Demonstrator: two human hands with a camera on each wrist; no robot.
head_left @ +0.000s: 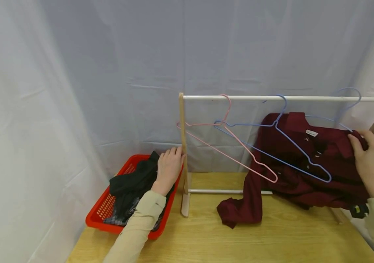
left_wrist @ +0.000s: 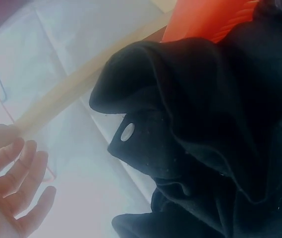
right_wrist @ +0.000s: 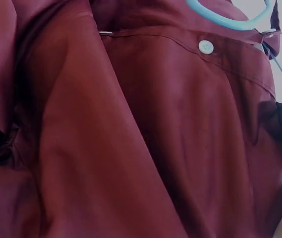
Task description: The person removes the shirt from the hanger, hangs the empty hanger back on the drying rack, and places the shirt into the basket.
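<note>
My left hand (head_left: 169,162) is over the red basket (head_left: 106,213), right beside the rack's wooden post (head_left: 183,146). Its fingers (left_wrist: 19,191) are spread and hold nothing. Under it lies a black garment (head_left: 129,186) with a white button (left_wrist: 128,132). My right hand (head_left: 369,160) grips the shoulder of a maroon shirt (head_left: 305,175). The shirt hangs half on a light blue hanger (head_left: 346,107) at the right end of the white rail (head_left: 272,98), and its sleeve trails on the table. The shirt (right_wrist: 131,139) fills the right wrist view.
An empty pink hanger (head_left: 229,153) and an empty blue hanger (head_left: 289,148) hang on the rail in front of the shirt. The rack stands on a wooden table (head_left: 206,237). White cloth hangs behind and at both sides.
</note>
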